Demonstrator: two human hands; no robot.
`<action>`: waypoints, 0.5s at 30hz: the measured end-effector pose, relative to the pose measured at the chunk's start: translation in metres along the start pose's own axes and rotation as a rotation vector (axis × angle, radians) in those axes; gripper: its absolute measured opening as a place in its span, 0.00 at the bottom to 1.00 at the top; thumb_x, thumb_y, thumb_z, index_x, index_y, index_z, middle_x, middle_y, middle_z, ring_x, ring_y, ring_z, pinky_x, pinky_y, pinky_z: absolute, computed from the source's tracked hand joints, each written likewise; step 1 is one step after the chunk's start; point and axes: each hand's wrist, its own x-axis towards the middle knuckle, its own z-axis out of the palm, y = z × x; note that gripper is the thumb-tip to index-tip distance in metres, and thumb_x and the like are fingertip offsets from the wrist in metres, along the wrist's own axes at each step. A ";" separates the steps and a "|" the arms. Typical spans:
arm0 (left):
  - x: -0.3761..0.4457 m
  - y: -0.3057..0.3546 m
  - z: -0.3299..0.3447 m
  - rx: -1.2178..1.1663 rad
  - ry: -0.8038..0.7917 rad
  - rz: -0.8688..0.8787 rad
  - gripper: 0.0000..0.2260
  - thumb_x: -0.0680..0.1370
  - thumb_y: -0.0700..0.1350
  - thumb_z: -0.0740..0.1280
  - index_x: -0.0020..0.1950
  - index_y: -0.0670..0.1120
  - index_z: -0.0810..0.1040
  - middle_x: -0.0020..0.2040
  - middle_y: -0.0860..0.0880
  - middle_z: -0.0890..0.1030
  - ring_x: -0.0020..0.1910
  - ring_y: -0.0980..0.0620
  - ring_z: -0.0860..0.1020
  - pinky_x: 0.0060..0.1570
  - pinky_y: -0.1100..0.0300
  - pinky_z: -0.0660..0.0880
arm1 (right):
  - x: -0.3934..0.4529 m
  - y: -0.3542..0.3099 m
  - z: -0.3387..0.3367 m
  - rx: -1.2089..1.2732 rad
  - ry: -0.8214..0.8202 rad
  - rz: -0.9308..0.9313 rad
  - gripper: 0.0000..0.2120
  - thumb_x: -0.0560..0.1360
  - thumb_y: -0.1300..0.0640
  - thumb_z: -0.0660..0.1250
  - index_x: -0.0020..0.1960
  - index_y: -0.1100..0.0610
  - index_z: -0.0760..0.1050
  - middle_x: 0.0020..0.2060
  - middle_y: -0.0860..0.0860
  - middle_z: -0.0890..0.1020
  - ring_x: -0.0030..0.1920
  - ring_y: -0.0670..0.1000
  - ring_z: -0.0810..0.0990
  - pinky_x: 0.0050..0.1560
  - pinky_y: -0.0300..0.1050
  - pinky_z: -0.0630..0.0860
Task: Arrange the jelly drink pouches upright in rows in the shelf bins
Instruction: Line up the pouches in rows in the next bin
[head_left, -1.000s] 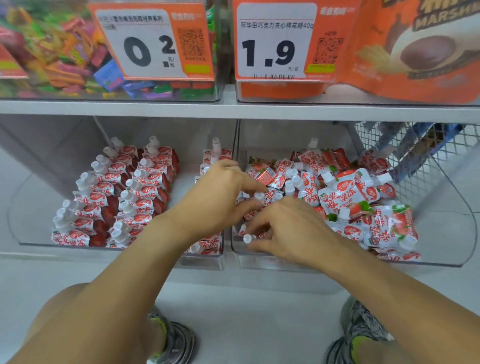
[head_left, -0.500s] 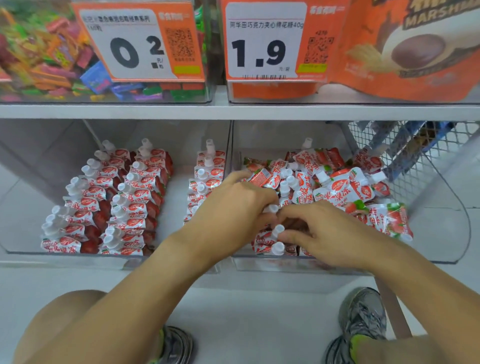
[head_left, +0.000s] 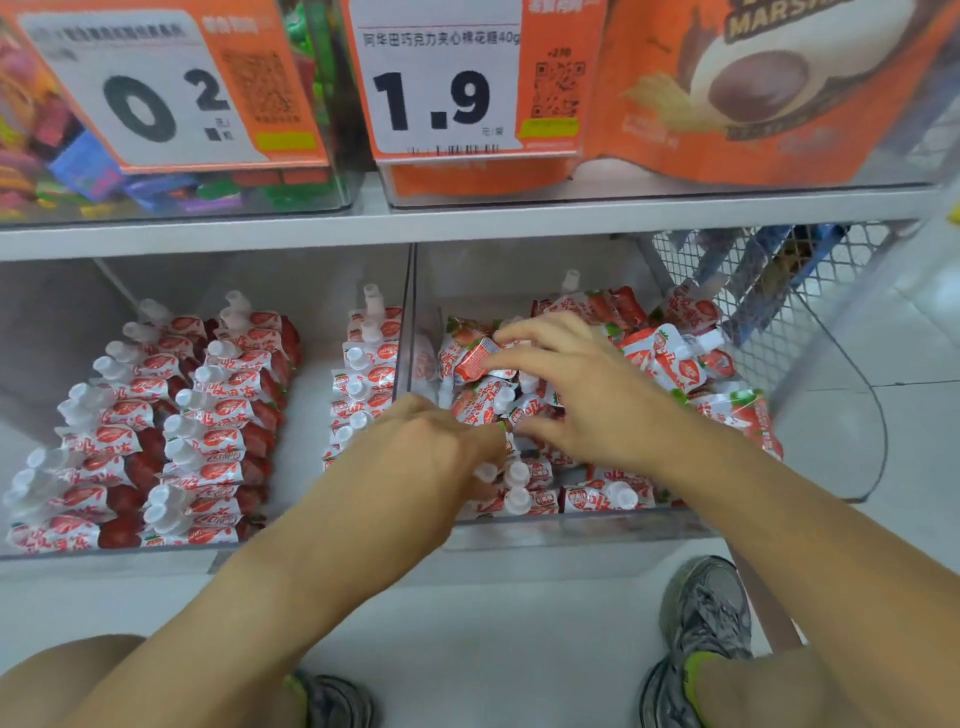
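Red-and-white jelly drink pouches (head_left: 218, 441) with white caps stand in two rows in the left clear bin (head_left: 52, 332), with a third row (head_left: 363, 384) along its right wall. The right bin (head_left: 571, 530) holds a loose pile of pouches (head_left: 670, 358) and a few upright ones (head_left: 597, 499) at its front. My left hand (head_left: 431, 457) is curled over the upright pouches at that bin's front left corner; its fingertips are hidden. My right hand (head_left: 587, 395) reaches left over the pile with fingers spread, its tips at a tilted pouch (head_left: 475, 358).
An upper shelf (head_left: 467, 218) carries candy bins with orange price tags 0.2 and 1.9. A wire mesh panel (head_left: 769, 291) closes the right side. My knee and grey shoes (head_left: 706, 608) are on the pale floor below.
My right hand has left the front of the right bin and moved back over the loose pile, fingers spreading. My left hand has stayed at the front left corner.
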 end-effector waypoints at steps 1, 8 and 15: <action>0.001 -0.002 -0.001 0.002 0.030 0.015 0.12 0.62 0.42 0.80 0.40 0.50 0.80 0.31 0.53 0.80 0.30 0.47 0.78 0.38 0.61 0.72 | 0.006 -0.001 0.003 -0.093 -0.090 -0.009 0.30 0.69 0.53 0.77 0.69 0.45 0.73 0.69 0.46 0.71 0.70 0.51 0.63 0.68 0.52 0.62; -0.004 -0.003 -0.002 -0.033 0.089 0.005 0.05 0.65 0.45 0.75 0.39 0.49 0.82 0.29 0.53 0.80 0.28 0.47 0.76 0.34 0.64 0.67 | 0.025 0.005 0.010 -0.144 -0.234 -0.003 0.13 0.71 0.42 0.73 0.54 0.40 0.80 0.45 0.38 0.73 0.55 0.46 0.68 0.55 0.47 0.59; -0.006 -0.003 -0.004 -0.056 0.099 -0.016 0.12 0.63 0.42 0.80 0.42 0.49 0.81 0.31 0.55 0.81 0.32 0.47 0.78 0.36 0.64 0.68 | 0.016 0.017 -0.019 0.033 0.022 0.102 0.10 0.69 0.47 0.77 0.44 0.47 0.77 0.42 0.41 0.76 0.47 0.47 0.75 0.49 0.48 0.72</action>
